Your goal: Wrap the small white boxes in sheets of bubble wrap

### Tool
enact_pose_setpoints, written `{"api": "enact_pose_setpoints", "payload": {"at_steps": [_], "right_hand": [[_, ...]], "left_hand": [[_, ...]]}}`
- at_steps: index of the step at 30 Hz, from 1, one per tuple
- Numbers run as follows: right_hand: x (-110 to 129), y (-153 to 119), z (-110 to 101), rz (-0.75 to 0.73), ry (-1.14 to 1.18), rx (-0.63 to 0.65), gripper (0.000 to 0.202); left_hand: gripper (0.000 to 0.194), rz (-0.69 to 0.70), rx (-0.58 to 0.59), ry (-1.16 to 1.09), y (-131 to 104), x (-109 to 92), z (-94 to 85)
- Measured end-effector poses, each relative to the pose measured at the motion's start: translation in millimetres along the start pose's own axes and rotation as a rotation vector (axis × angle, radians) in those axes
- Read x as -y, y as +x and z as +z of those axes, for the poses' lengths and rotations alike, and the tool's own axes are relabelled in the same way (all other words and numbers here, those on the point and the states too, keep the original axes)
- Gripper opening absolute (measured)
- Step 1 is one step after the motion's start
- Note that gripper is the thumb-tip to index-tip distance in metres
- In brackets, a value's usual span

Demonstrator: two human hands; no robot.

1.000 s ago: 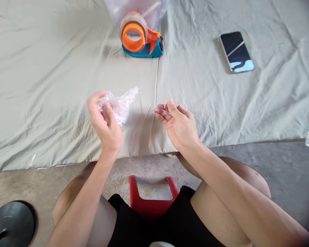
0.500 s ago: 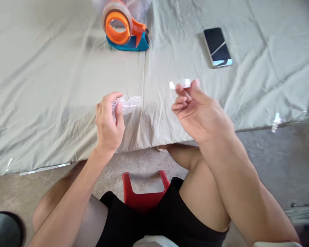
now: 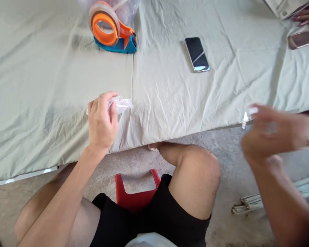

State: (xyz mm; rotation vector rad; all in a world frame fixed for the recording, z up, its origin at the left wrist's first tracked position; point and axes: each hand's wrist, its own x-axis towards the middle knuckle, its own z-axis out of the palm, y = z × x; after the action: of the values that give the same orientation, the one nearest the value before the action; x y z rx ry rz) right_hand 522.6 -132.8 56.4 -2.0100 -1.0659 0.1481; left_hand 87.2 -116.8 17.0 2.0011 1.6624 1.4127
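Observation:
My left hand (image 3: pixel 103 118) is closed around a crumpled bundle of clear bubble wrap (image 3: pixel 122 104) just above the front part of the cloth-covered table (image 3: pixel 170 103). Part of the bundle is hidden behind my fingers. Far to the right, my right hand (image 3: pixel 275 130) is smeared by motion at the table's front edge. A small shiny strip of clear tape (image 3: pixel 244 120) hangs from that edge, close to its fingertips. Whether my right fingers hold anything is too blurred to make out.
An orange and blue tape dispenser (image 3: pixel 113 31) stands at the back, before a clear plastic bag (image 3: pixel 127 12). A phone (image 3: pixel 197 55) lies right of it. Another person's hand (image 3: pixel 306 16) is at the top right, near a second phone (image 3: pixel 301 39). A red stool (image 3: pixel 136 199) is below me.
My right hand has swung right from mid-table to the front edge; the tape piece earlier in its fingers is no longer clearly visible. My left hand keeps the bubble wrap. The view has turned right.

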Motion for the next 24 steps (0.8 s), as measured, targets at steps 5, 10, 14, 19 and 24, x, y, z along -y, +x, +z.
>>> {"api": "enact_pose_setpoints", "payload": {"at_steps": [5,10,14,19,24], "right_hand": [[-48.2,-71.2,2.5,-0.111,0.037,0.349,0.011],[-58.7,-73.6,-7.2,-0.085,0.116,0.391,0.031],[-36.9,-42.4,-20.3,-0.124,-0.137,0.508,0.03],[52.6,-40.9,-24.3,-0.59,-0.301,0.289,0.038],[174.7,-91.7,47.7,-0.663,0.115,0.556,0.025]], "left_hand": [[0.025,-0.014,0.016,0.015,0.3,-1.1,3.9],[0.029,0.007,0.04,0.03,-0.7,0.7,1.5],[0.033,0.048,0.072,0.052,-0.8,4.4,0.2],[0.039,0.056,0.145,-0.002,1.4,0.0,-5.2],[0.037,0.076,0.032,-0.075,5.6,-11.1,-16.0]]}}
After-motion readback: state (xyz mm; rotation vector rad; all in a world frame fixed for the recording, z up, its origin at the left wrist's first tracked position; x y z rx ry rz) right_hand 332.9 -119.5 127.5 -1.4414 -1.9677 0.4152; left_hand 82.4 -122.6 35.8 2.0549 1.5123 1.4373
